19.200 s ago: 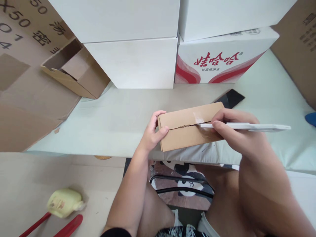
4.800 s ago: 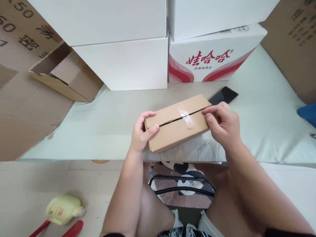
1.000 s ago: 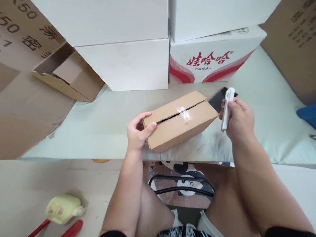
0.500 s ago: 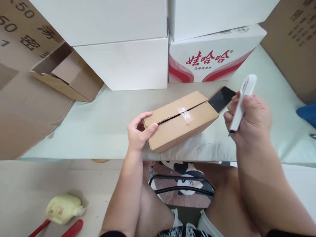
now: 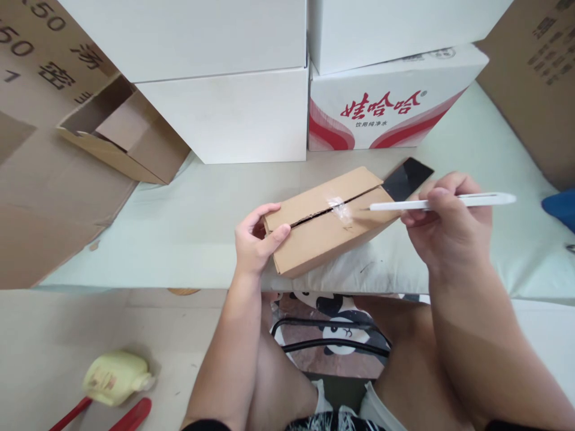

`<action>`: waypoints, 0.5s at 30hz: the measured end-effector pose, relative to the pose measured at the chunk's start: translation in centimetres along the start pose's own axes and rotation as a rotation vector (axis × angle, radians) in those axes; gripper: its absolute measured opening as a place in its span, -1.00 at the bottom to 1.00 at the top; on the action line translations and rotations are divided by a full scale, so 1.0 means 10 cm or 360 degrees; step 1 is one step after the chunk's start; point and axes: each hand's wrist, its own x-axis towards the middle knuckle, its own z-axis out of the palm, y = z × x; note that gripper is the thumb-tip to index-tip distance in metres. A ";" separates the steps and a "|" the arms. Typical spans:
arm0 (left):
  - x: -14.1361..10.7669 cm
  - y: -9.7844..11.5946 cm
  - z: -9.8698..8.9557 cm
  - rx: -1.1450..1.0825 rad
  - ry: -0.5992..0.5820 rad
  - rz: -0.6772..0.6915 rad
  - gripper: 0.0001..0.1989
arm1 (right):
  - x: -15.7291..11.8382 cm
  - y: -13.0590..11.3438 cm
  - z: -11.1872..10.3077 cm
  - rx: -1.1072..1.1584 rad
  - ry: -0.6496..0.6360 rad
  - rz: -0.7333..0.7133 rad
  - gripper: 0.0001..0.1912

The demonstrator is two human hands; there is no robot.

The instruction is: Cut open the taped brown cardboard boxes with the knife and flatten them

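Observation:
A small brown cardboard box [image 5: 314,239] lies tilted on the pale green cloth, a strip of clear tape [image 5: 340,209] across its top seam. My left hand [image 5: 257,239] grips its left end, thumb on top. My right hand [image 5: 449,224] is closed around a white utility knife [image 5: 480,199], held nearly level with its tip pointing left, over the right part of the box near the tape. Behind the box's right end a flat black object [image 5: 408,178] lies on the cloth.
White boxes [image 5: 224,120] and a white-and-red carton [image 5: 381,114] stand at the back. An open cardboard box [image 5: 153,137] is at the left, a large carton [image 5: 534,90] at the right. A blue object [image 5: 561,208] lies at the right edge. A yellow bottle [image 5: 117,377] is on the floor.
My right hand has turned the knife from steeply slanted to nearly level and brought its tip left, over the box. My left hand and the box have barely shifted.

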 end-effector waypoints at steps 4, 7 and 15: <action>0.00 0.01 0.01 0.0001 -0.0006 0.0005 -0.46 | -0.07 0.05 -0.08 -0.0422 -0.0051 -0.0190 -0.86; 0.00 0.02 0.01 -0.0032 0.0021 0.0002 -0.47 | -0.10 0.07 -0.14 -0.0545 -0.0150 -0.0334 -0.86; 0.01 -0.01 0.00 -0.0040 -0.0005 -0.0006 -0.46 | -0.12 0.06 -0.16 -0.0694 -0.0316 -0.0362 -0.74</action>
